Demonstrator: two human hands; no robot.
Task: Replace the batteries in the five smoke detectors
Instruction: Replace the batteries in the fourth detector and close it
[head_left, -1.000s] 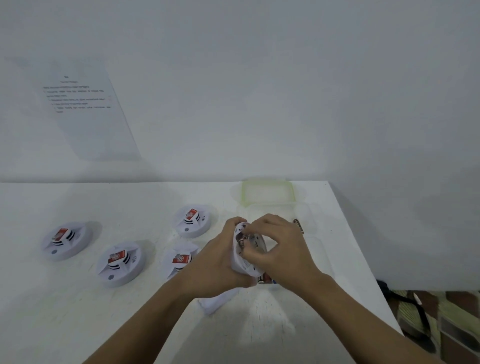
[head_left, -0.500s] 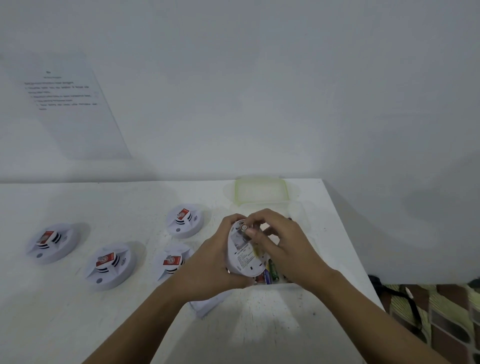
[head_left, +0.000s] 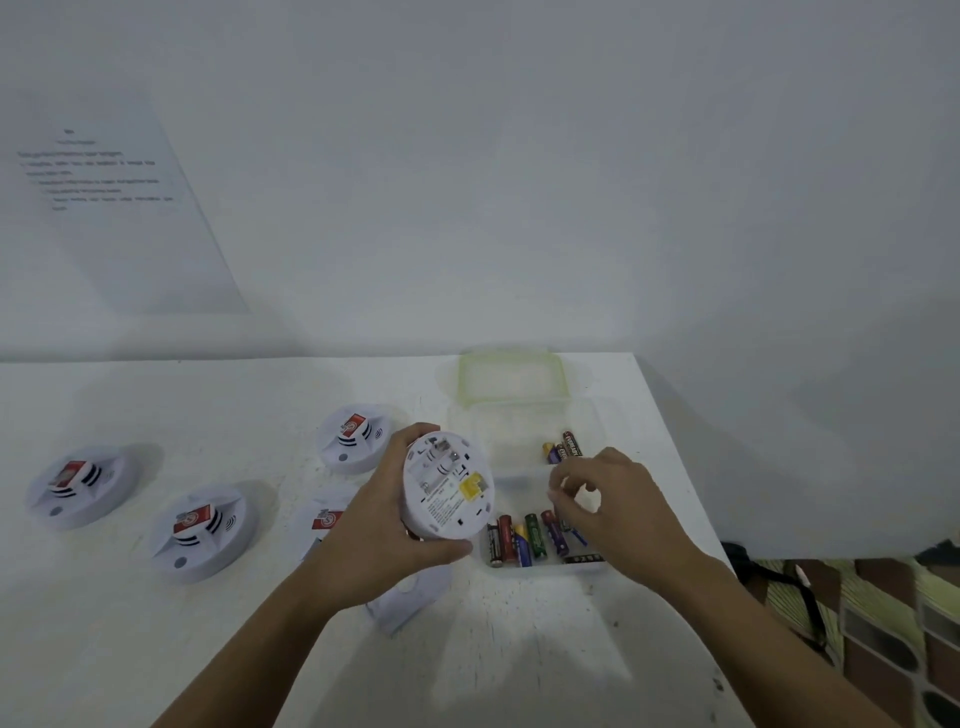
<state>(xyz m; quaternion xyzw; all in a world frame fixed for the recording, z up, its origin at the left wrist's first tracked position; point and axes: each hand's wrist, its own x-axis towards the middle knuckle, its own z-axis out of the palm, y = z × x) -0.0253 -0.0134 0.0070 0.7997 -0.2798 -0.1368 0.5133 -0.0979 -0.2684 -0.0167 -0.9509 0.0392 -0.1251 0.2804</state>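
Left hand (head_left: 384, 525): I hold the smoke detector (head_left: 448, 486), back side up, slot empty.
Right hand (head_left: 605, 506): fingers pinched; holding something, I cannot tell.
Batteries (head_left: 524, 538): just below my right hand, ends pointing away from me.

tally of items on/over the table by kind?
Smoke detectors: 5, 4 on the table, 1 smoke detector in the left hand
Clear boxes of batteries: 1
Box lids: 1
Loose white cover: 1
Total: 8
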